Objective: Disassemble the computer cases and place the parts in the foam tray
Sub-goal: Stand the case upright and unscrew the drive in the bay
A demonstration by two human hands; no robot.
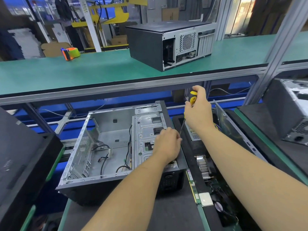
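Right-hand fingers (191, 104) curled round the yellow and black handle of a screwdriver (193, 97), held upright with the shaft slanting down toward the left hand (166, 145); left-hand fingers bunched at the shaft's tip, seemingly pinching it to steady it on a screw, though whether a screw is between them cannot be told; probably gripped high with the right hand (198, 110) for turning while the left guides the point over the drive bay at the right side of the open computer case (106, 147); case lying on its side on the desk (116, 214), open face up, so the inside can be reached from above; mostly stripped, with loose black cables left on the floor of it; just to its right a black foam tray (190, 147) already holding parts: a power supply, a heatsink, a green circuit board with a square chip; one screwdriver, two hands, one foam tray in use; four other cases around, one on the green shelf (83, 75) above, two at the right, one at the left; one roll of tape (70, 53) on the shelf
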